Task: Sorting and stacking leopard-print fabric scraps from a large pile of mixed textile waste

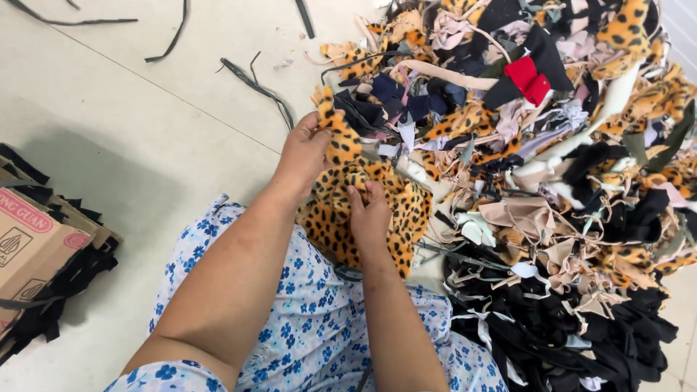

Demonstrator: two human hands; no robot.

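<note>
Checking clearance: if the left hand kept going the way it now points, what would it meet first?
The left hand points up toward the scrap heap. Past the leopard-print strip it grips, it would probably first meet the dark navy scraps at the pile's edge; depth is unclear.

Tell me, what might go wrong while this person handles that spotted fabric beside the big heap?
The leopard-print piece held by the left hand and right hand touches the scrap pile, so neighbouring scraps might get dragged along. The loose black strips on the floor could perhaps catch a foot.
</note>
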